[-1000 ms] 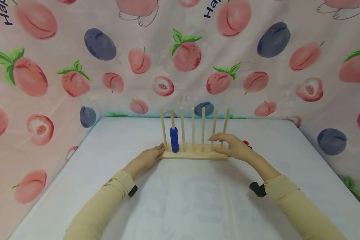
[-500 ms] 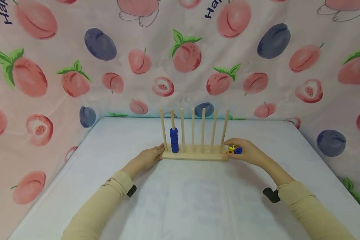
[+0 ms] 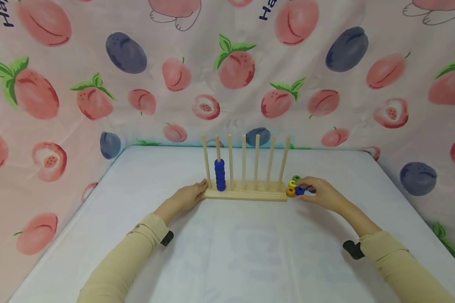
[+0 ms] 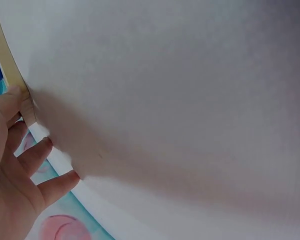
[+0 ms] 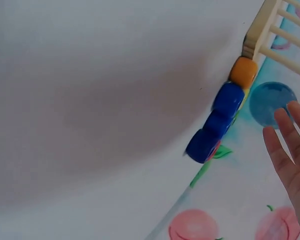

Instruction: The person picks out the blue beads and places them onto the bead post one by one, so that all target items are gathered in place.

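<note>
A wooden abacus stand (image 3: 246,194) with several upright pegs stands on the table, blue beads (image 3: 220,176) stacked on its second peg from the left. At its left end, my left hand (image 3: 186,198) holds the base; thumb and forefinger are at the end block in the left wrist view, other fingers spread. Off the right end lie loose beads: green (image 3: 296,178), yellow (image 3: 292,184), orange (image 3: 290,192) and blue (image 3: 300,190). Over these reaches my right hand (image 3: 322,194), which partly hides them. Its fingers (image 5: 285,160) look extended and apart from the beads in the right wrist view.
A white cloth (image 3: 250,252) covers the table. Behind it hangs a fruit-patterned curtain (image 3: 227,105), close to the back of the stand. A red bead edge (image 5: 216,148) shows behind the blue beads in the right wrist view.
My right hand has moved from the stand's right-hand pegs rightward to the loose beads, uncovering several of them. My left hand has stayed at the stand's left end.
</note>
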A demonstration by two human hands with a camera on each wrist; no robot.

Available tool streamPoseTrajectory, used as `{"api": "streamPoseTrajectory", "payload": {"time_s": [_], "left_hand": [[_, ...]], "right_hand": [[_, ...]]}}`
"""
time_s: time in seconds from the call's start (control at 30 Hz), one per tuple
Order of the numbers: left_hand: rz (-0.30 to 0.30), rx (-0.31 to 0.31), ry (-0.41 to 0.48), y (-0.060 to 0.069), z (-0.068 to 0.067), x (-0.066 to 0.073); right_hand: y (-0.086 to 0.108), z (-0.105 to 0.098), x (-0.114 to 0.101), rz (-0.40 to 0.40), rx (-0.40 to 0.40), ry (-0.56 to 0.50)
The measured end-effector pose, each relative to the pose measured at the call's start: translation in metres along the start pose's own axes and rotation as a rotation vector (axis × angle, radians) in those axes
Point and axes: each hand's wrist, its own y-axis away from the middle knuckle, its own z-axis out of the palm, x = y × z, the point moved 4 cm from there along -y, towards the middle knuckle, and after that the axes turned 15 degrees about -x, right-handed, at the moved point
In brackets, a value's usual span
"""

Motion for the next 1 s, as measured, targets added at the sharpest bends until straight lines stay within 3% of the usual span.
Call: {"api": "streamPoseTrajectory", "payload": {"time_s": [0.33,0.77,1.0], "left_hand": [[0.021,0.002,0.003,-0.002,-0.001,0.000],[0.025,0.033,0.010,0.002,-0.004,-0.001],[0.055,0.051,-0.008,-0.002,0.000,-0.002]], "right_hand": [[0.001,0.003,0.016,0.078,-0.019,0.023],[-0.019,0.006,0.031,0.156,-0.016,0.024],[-0.021,0.010,0.035,0.212,-0.059,0.057]]}}
